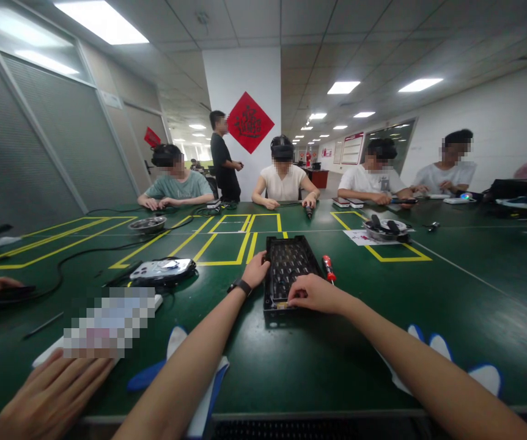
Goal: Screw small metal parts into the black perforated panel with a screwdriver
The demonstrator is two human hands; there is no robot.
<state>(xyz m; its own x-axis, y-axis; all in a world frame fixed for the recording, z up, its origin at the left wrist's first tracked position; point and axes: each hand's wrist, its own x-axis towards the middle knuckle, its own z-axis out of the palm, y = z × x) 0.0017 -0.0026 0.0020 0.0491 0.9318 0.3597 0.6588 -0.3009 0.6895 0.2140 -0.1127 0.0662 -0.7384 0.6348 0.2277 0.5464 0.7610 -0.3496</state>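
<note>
On the green table lies a black rectangular open case (291,263), its inside lined with rows of small pale pieces. My left hand (256,269), with a dark band on the wrist, grips the case's left side, the fingers partly hidden by its wall. At the near right corner my right hand (308,292) is closed, thumb and fingers pinched low inside the case. A yellowish part (282,304) shows beside these fingertips; whatever they pinch is hidden. Just right of the case lies a red-handled screwdriver (328,269), touched by neither hand.
White-and-blue gloves (442,354) lie under my forearms. At left, another person's hand (57,394) rests by a white device. Metal bowls (148,225), cables and a pale phone-like device (163,269) stand farther off. Several people sit across the table (245,342).
</note>
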